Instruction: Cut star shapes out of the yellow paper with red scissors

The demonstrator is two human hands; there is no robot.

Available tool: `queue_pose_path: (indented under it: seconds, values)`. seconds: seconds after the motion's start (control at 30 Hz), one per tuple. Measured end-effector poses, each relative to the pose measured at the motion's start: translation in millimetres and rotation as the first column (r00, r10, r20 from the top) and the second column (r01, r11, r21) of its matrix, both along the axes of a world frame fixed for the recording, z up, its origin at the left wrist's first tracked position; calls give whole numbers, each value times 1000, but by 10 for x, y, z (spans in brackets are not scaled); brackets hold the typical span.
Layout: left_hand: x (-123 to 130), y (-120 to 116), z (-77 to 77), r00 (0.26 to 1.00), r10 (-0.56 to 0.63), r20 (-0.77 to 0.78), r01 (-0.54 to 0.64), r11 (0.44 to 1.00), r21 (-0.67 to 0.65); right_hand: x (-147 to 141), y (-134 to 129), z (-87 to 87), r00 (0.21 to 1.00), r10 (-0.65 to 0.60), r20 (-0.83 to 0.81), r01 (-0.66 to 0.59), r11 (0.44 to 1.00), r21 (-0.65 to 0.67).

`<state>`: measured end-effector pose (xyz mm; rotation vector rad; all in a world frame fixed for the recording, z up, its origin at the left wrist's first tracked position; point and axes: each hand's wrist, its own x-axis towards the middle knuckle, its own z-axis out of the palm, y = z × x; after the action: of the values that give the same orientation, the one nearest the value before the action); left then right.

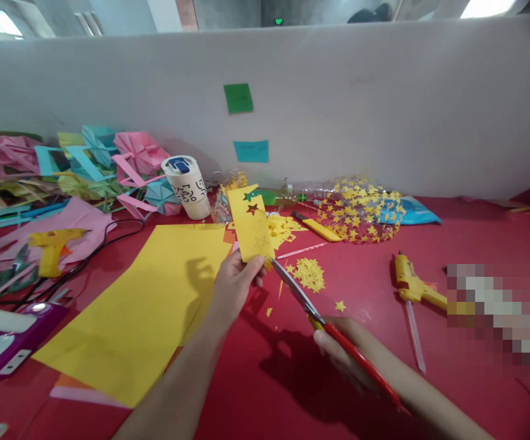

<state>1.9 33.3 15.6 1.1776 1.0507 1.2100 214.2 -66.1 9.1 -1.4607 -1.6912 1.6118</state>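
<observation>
My left hand (235, 284) pinches the lower end of a yellow paper strip (249, 229), which has star-shaped holes near its top and drawn star outlines lower down. Red-handled scissors (354, 351) are held in my right hand (345, 351), their blade tips at the strip's lower right edge beside my left thumb. To the right of the strip lies a pile of small yellow paper stars (309, 274). One loose star (340, 306) rests nearer to my right hand. Yellow paper scraps (285, 227) lie behind the strip.
Large yellow sheets (131, 311) cover the left of the red table. Glue guns (50, 247) lie at both sides. Behind stand a white cup (189, 189) and folded paper shapes (139, 150). A yellow cutter (322, 229) and a star-covered clear bottle (360, 208) lie at the back.
</observation>
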Motion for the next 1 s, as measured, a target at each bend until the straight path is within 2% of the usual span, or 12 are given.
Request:
queue_pose_path:
  seconds: [0.23, 0.4, 0.57, 0.83, 1.0]
  values:
    - [19, 2, 4, 1000, -17, -14, 17, 1000, -12, 4, -18, -35, 1000, -9, 18, 8, 999, 34]
    - [13, 5, 8, 1000, -21, -5, 21, 1000, -6, -10, -8, 7, 999, -12, 53, 8, 997, 73]
    - [13, 1, 14, 1000, -15, -3, 15, 1000, -17, -16, 6, 49, 998, 4, 62, -5, 1000, 19]
    - [20, -4, 15, 1000, -4, 3, 4, 1000, -16, 0, -2, -8, 998, -12, 67, 7, 997, 75]
    - [20, -12, 25, 1000, -5, -9, 5, 1000, -18, -2, 5, 11, 998, 11, 57, -14, 999, 39]
